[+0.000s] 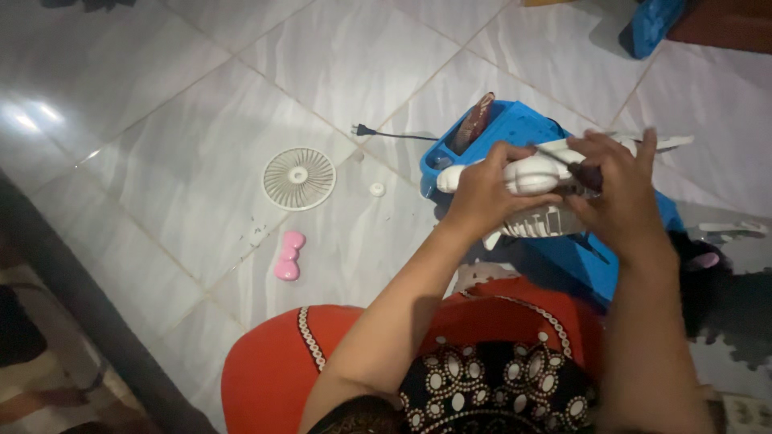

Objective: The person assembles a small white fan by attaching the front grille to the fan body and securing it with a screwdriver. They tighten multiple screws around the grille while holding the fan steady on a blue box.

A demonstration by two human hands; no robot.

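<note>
My left hand [482,193] grips a small white fan body [535,197] with a ribbed grille underneath, held above a blue tray [515,124]. My right hand [619,189] is closed on a thin screwdriver [563,158] whose tip rests on the fan body. On the tiled floor to the left lie the round white fan grille [299,178], a small white cap [376,190] and a pink bow-shaped piece [288,256].
A black power plug and cord [386,133] lie on the white tiles behind the tray. Another blue object [651,24] sits at the top right. My lap in red cloth [281,370] fills the bottom. A dark mat edge [72,297] runs along the left.
</note>
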